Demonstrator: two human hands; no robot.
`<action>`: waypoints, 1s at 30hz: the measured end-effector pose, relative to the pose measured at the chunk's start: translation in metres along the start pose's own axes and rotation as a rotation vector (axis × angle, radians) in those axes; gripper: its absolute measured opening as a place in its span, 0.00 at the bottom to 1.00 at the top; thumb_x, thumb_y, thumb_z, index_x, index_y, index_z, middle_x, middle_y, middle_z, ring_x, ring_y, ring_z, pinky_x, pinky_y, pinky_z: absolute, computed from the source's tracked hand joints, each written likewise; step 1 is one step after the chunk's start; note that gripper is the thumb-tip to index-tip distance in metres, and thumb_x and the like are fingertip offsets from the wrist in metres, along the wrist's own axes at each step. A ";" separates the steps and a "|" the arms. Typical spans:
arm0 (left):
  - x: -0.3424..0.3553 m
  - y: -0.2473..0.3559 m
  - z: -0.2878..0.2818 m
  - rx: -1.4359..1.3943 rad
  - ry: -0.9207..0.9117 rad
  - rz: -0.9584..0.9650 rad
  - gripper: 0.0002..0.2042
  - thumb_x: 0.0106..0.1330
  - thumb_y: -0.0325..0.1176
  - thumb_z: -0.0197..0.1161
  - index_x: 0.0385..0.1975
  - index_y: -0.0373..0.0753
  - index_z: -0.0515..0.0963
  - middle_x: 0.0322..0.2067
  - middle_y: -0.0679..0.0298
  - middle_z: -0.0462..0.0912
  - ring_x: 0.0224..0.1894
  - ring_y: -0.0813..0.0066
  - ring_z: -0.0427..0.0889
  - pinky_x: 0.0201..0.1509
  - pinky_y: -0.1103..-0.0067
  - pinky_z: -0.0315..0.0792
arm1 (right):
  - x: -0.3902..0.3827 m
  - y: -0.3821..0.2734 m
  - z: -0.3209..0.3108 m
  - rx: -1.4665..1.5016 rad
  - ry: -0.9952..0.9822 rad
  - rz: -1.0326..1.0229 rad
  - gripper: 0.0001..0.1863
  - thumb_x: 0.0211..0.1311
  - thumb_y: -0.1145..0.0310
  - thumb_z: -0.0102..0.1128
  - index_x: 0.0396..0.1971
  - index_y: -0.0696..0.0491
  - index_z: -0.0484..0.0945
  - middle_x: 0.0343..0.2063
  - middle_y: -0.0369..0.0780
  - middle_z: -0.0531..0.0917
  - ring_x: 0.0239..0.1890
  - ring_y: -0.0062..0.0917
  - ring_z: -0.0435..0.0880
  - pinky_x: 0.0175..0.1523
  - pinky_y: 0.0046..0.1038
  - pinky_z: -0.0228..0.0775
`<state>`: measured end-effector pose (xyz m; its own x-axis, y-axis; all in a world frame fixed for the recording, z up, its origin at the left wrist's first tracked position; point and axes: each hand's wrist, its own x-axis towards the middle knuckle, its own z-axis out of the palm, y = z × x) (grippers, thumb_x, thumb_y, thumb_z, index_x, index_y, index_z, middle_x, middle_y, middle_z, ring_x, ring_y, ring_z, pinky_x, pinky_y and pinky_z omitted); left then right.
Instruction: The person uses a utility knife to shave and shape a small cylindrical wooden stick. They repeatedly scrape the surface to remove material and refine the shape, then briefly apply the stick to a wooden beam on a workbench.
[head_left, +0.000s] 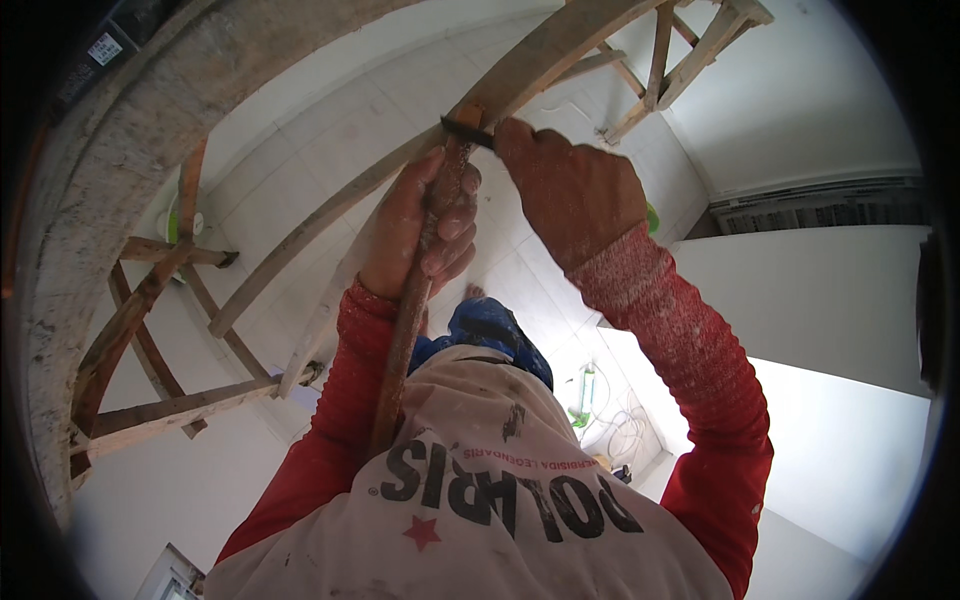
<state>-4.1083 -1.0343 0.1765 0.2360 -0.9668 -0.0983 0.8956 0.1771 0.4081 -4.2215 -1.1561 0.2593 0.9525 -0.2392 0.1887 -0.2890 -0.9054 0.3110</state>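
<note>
My left hand (425, 225) is wrapped round a long, thin wooden stick (405, 345). The stick runs from the chest of my white shirt up to a long wooden beam. My right hand (570, 185) is closed on a tool with a dark, narrow blade (466, 131); the fist hides its handle. This blade lies across the stick near its upper end, just above my left fingers. Pale dust coats both hands and my red right sleeve (665, 300).
A wooden beam (560, 55) crosses above my hands, with a trestle (665, 70) at the far right. Another wooden trestle (150, 300) stands at left beside a wide, dusty plank (75, 190). A green bottle (583, 395) and loose cables (628, 428) are on the tiled floor.
</note>
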 end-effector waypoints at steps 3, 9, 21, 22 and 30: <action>0.000 0.000 0.000 0.010 -0.005 0.000 0.20 0.78 0.52 0.45 0.36 0.41 0.74 0.13 0.73 0.71 0.05 0.86 0.63 0.06 0.86 0.57 | 0.004 0.004 0.003 -0.028 0.012 -0.004 0.07 0.68 0.69 0.55 0.43 0.50 0.71 0.22 0.36 0.81 0.20 0.27 0.86 0.20 0.27 0.75; -0.001 -0.001 -0.002 0.033 0.002 -0.002 0.21 0.79 0.52 0.42 0.37 0.41 0.73 0.13 0.74 0.72 0.05 0.86 0.64 0.07 0.86 0.59 | 0.006 0.007 0.003 -0.014 0.007 -0.007 0.10 0.66 0.67 0.56 0.44 0.51 0.72 0.21 0.37 0.81 0.20 0.29 0.86 0.20 0.32 0.76; -0.002 0.002 -0.001 0.098 0.018 -0.003 0.21 0.80 0.54 0.41 0.38 0.43 0.72 0.11 0.78 0.67 0.06 0.85 0.63 0.10 0.86 0.58 | 0.012 0.006 -0.002 -0.008 0.001 -0.003 0.09 0.66 0.65 0.57 0.42 0.52 0.73 0.21 0.38 0.82 0.20 0.29 0.86 0.19 0.31 0.76; -0.002 0.002 -0.001 0.099 0.016 -0.001 0.21 0.80 0.54 0.41 0.38 0.43 0.72 0.11 0.78 0.67 0.06 0.85 0.63 0.10 0.86 0.57 | 0.009 0.004 -0.001 0.008 -0.017 -0.016 0.09 0.66 0.66 0.57 0.42 0.52 0.73 0.21 0.38 0.82 0.20 0.29 0.86 0.19 0.31 0.77; -0.001 0.004 0.001 0.085 0.000 -0.010 0.21 0.80 0.53 0.40 0.37 0.43 0.72 0.10 0.76 0.69 0.06 0.85 0.66 0.10 0.86 0.60 | 0.005 0.006 0.006 0.056 0.009 -0.005 0.10 0.65 0.66 0.58 0.43 0.53 0.74 0.21 0.39 0.83 0.21 0.29 0.87 0.21 0.31 0.77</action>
<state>-4.1056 -1.0333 0.1787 0.2277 -0.9683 -0.1030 0.8627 0.1516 0.4824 -4.2181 -1.1651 0.2567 0.9529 -0.2313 0.1959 -0.2779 -0.9248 0.2598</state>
